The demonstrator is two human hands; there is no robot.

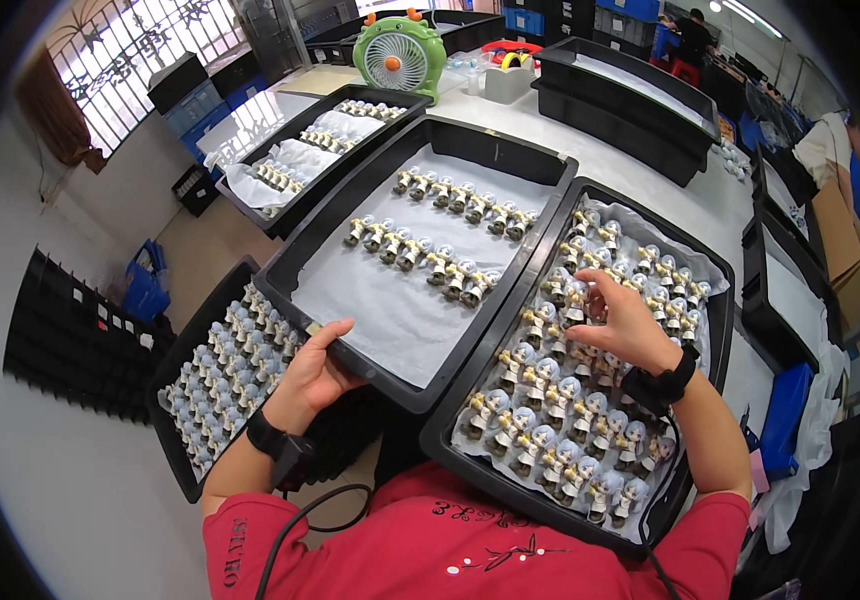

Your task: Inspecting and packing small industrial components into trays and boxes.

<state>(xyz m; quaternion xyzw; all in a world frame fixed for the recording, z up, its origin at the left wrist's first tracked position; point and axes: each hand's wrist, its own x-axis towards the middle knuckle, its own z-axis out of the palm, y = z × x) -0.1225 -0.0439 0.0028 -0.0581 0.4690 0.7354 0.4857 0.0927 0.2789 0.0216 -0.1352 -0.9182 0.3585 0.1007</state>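
My left hand [322,372] is closed on the near left corner of a black tray [385,386], its thumb over the rim and its fingers partly hidden below. Inside, on white lining, two rows of small figurines [405,250] with pale blue hair lie side by side. My right hand [625,320] is over a fuller black tray [550,520] on the right. Its thumb and fingers are apart and curved beside one figurine [575,300] in that tray; contact is hard to make out. Many similar figurines [560,400] lie in rows there, some hidden beneath my hand.
A lower tray of figurines [225,375] stands at left, and another tray [325,140] lies behind it. A green fan [400,55], a tape dispenser [510,80] and stacked black bins [625,110] occupy the far table. A cable [295,520] runs from my left wrist.
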